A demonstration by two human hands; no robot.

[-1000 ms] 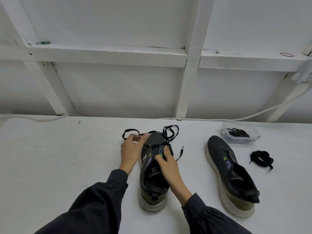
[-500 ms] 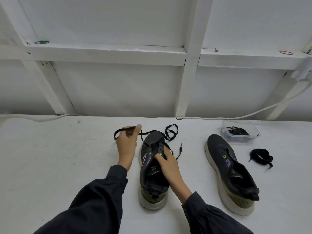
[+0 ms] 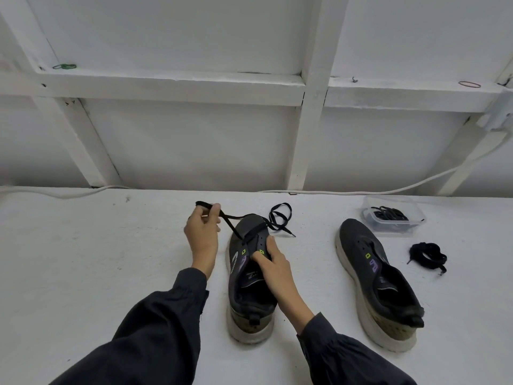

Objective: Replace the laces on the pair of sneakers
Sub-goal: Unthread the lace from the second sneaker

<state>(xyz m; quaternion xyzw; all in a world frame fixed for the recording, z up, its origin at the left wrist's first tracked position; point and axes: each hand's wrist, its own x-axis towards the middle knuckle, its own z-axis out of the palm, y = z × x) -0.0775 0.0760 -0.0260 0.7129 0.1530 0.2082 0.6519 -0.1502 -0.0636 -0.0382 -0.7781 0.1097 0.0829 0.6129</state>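
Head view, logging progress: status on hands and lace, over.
Left hand pinches lace, drawn left from front eyelets. Right hand holds near sneaker. Other sneaker unlaced, apart at right. Nothing in the way.

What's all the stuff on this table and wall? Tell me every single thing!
middle sneaker: one, dark with white sole, table centre
other sneaker: one, same colours, unlaced, to its right
threaded lace: one, black, through the middle sneaker's front eyelets, its far end looped beyond the toe
tub: one, clear, back right, holding black laces
lace bundle: one, black, far right on the table
cable: one, white, along the table's back edge
rubber bands: two, green and red, on the wall ledge
table: one, white
left hand: pinches the threaded lace
right hand: holds the middle sneaker
sleeves: two, dark
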